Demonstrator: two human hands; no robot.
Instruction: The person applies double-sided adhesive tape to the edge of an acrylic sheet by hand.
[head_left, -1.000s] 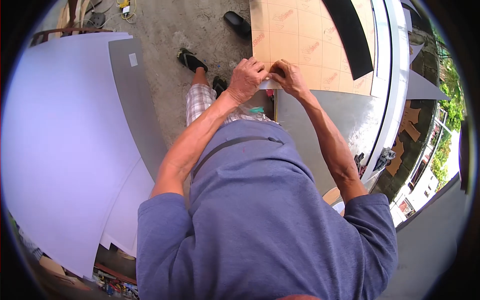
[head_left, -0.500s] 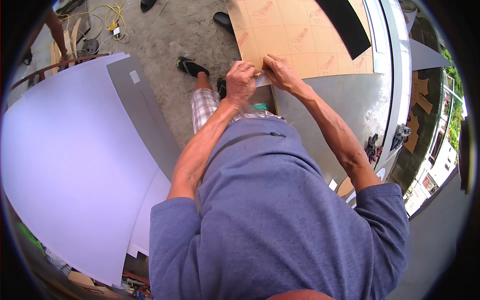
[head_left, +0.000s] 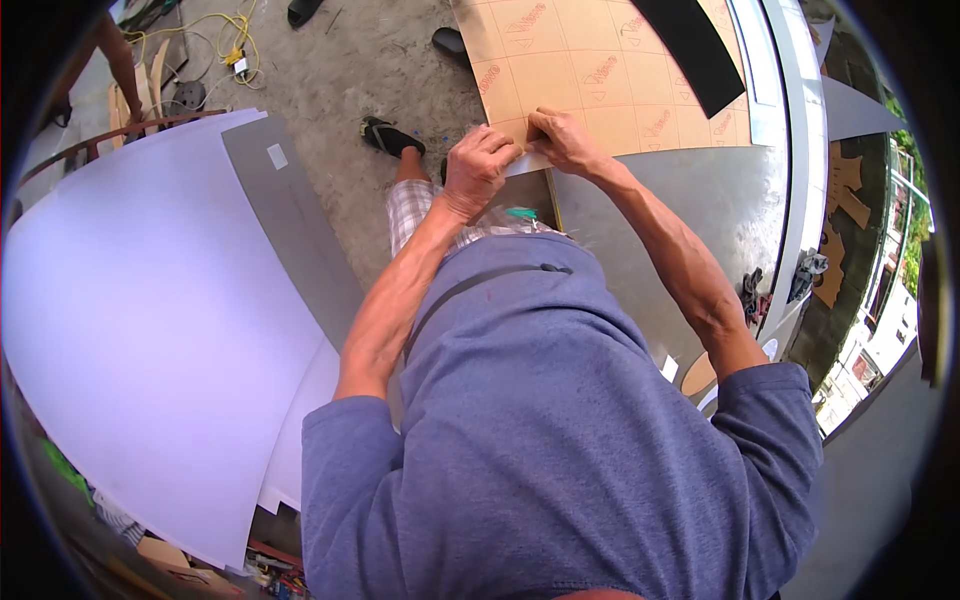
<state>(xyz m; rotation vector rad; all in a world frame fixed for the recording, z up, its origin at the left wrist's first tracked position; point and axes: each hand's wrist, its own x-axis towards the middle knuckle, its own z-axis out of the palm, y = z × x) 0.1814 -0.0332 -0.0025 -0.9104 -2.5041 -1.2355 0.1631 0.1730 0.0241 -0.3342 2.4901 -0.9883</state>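
At the near left corner of a sheet covered in brown protective film (head_left: 600,85) with red printing, both hands are close together. My left hand (head_left: 477,168) is closed, its fingertips pinching at the sheet's corner; a small pale bit shows at them. My right hand (head_left: 562,142) is closed too, with bent fingers gripping the brown film at the edge. Between and below the hands a strip of white surface (head_left: 527,162) shows at the corner. The fingers partly hide what they pinch. The sheet lies on a grey metal-topped table (head_left: 670,220).
A black curved strip (head_left: 690,55) lies across the brown sheet. To the left are a large white sheet (head_left: 150,300) and a grey panel (head_left: 290,200). Another person's arm (head_left: 122,70) is at upper left, near a yellow cord (head_left: 240,40). Dark cloths (head_left: 755,295) lie on the right.
My left hand has shifted slightly left and down, and a little more of the white strip shows between the hands. My right hand stays nearly in place.
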